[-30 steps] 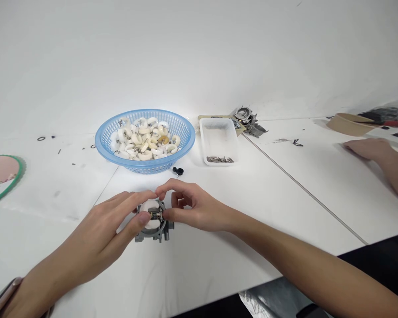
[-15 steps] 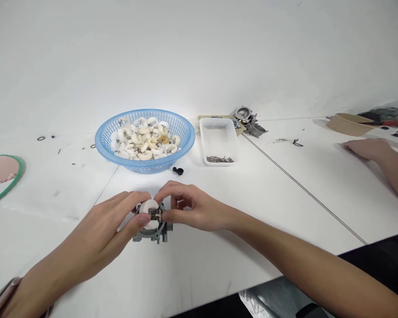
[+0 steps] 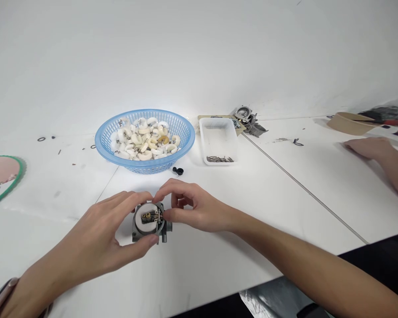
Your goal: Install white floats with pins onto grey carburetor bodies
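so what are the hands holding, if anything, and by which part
The grey metal housing: the left hand grips its rim, fingers at the far edge and thumb at the near; the right hand has its fingertips at the right side.

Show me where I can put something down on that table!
Bare table lies between the white tray, right forearm and grey strip. Another patch is between the green-rimmed disc and left hand. It's crowded around the metal part, where the right hand is too, and near the blue basket.
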Demonstrator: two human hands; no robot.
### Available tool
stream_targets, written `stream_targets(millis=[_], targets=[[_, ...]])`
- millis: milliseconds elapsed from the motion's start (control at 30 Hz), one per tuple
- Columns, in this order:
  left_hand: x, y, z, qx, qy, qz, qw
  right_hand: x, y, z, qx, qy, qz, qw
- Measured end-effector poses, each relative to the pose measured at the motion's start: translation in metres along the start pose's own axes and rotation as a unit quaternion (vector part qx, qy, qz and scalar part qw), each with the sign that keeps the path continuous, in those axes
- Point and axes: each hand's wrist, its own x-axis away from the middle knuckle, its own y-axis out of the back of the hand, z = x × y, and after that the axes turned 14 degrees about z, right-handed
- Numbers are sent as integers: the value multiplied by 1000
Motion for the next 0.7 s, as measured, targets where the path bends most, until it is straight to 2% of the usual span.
stream_targets(millis=[300, 700], targets=[[-2, 0, -1, 8, -24, 3, 1000, 0, -1, 2, 1, -3, -4, 1000], [-2, 0, -2, 7, -8, -8, 1000, -1, -3, 1, 4, -9, -8, 1000]])
